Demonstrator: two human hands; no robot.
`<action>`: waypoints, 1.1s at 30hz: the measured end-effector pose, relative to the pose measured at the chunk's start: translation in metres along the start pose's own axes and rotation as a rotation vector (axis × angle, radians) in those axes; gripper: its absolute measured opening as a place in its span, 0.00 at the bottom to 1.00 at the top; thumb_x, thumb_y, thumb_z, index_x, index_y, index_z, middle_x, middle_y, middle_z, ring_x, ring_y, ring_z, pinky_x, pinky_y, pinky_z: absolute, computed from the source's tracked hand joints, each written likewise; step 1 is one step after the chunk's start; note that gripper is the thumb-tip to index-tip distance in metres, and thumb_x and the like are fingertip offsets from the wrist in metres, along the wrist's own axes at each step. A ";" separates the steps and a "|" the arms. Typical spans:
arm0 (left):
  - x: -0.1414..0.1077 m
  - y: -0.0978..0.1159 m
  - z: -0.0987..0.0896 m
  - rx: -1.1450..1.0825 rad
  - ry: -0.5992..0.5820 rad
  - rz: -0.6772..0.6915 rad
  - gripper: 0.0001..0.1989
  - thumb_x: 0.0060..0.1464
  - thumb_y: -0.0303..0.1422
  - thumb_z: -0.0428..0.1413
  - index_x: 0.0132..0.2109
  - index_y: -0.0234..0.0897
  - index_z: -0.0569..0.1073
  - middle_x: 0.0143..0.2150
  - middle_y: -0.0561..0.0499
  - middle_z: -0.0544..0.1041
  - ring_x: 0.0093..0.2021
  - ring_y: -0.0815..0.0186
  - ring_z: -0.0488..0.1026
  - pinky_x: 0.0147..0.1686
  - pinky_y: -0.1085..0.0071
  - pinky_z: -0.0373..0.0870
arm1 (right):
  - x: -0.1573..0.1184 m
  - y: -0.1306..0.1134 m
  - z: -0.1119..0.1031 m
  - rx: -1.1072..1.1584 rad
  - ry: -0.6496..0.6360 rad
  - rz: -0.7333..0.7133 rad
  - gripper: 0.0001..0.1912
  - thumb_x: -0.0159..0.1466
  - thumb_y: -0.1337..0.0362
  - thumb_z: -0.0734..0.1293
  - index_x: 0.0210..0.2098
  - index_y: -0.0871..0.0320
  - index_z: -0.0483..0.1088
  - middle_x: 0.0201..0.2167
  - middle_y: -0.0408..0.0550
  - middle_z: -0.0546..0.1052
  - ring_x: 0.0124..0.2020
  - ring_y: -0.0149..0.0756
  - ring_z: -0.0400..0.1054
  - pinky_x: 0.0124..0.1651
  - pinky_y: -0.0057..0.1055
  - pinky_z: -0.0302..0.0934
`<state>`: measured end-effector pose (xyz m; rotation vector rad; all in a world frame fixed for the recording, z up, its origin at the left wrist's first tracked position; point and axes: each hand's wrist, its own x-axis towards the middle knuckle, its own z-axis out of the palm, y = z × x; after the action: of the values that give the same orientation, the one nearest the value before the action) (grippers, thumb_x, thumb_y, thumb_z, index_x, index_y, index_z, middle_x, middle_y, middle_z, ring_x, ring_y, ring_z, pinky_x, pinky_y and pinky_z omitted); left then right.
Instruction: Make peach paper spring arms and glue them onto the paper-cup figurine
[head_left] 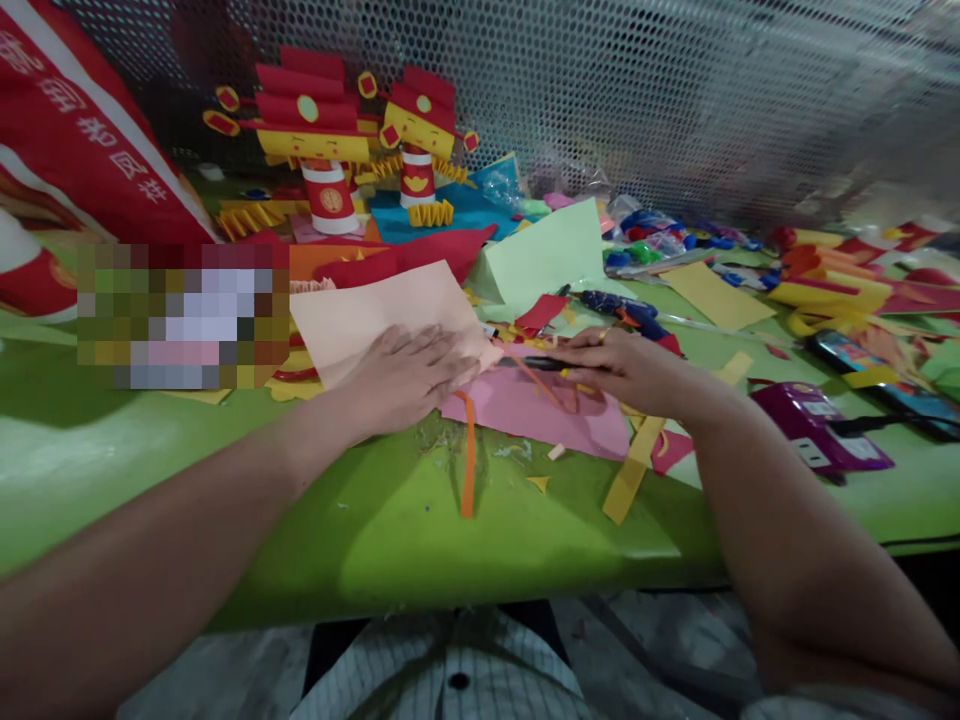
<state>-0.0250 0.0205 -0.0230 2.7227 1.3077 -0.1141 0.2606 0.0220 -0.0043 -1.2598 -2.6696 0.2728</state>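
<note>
My left hand [412, 368] lies flat over the front part of a peach paper sheet [397, 305], fingers stretched out and pressing on it. Close to its fingertips, my right hand [619, 368] is closed around a slim black tool [534, 362] that points left; its exact kind is not clear. Under the tool lies a pink paper sheet [547, 415] with a thin orange strip across it. Another orange paper strip [469, 465] curls down in front of the left hand. A yellow paper strip [631, 470] rests below the right wrist.
Two red-and-yellow paper figures [313, 120] stand at the back left. Behind my hands are a folded pale green sheet [544, 250] and a blue glue gun [611, 303]. On the right sit a purple power socket [817, 425] and a phone [885, 380]. Paper scraps litter the green table [420, 560].
</note>
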 end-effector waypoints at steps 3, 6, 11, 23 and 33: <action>-0.001 0.001 0.001 0.026 0.035 -0.026 0.24 0.62 0.40 0.33 0.63 0.52 0.52 0.68 0.53 0.49 0.66 0.56 0.43 0.59 0.48 0.38 | -0.007 0.003 -0.013 -0.003 0.135 0.079 0.19 0.64 0.58 0.55 0.50 0.50 0.69 0.40 0.51 0.73 0.40 0.43 0.69 0.42 0.43 0.65; -0.002 0.001 0.002 0.033 0.053 -0.050 0.23 0.62 0.39 0.33 0.63 0.51 0.54 0.67 0.53 0.50 0.66 0.57 0.44 0.59 0.49 0.40 | -0.008 0.002 -0.016 -0.147 0.236 0.173 0.17 0.63 0.58 0.57 0.47 0.51 0.71 0.38 0.53 0.73 0.40 0.47 0.68 0.41 0.46 0.65; -0.003 0.003 -0.001 0.009 0.045 -0.047 0.24 0.62 0.37 0.33 0.63 0.45 0.55 0.67 0.50 0.51 0.66 0.55 0.46 0.59 0.47 0.41 | -0.007 -0.007 -0.016 -0.401 0.420 0.293 0.16 0.61 0.60 0.60 0.48 0.54 0.70 0.39 0.58 0.72 0.45 0.57 0.64 0.44 0.55 0.60; -0.001 -0.001 -0.008 -0.131 0.139 -0.073 0.16 0.57 0.40 0.45 0.47 0.43 0.71 0.60 0.51 0.65 0.62 0.57 0.55 0.57 0.57 0.53 | -0.005 -0.022 -0.021 -0.341 0.528 0.390 0.19 0.62 0.60 0.59 0.53 0.53 0.65 0.43 0.59 0.68 0.45 0.56 0.65 0.42 0.54 0.62; -0.002 -0.003 -0.003 -0.065 0.230 0.071 0.13 0.56 0.38 0.48 0.43 0.44 0.74 0.58 0.52 0.68 0.62 0.57 0.55 0.59 0.55 0.48 | -0.008 -0.016 -0.021 -0.473 0.819 0.309 0.21 0.64 0.58 0.56 0.55 0.53 0.64 0.43 0.56 0.69 0.47 0.50 0.64 0.50 0.49 0.59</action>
<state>-0.0286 0.0213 -0.0201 2.7880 1.2402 0.2513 0.2589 0.0076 0.0190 -1.4745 -1.8698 -0.7257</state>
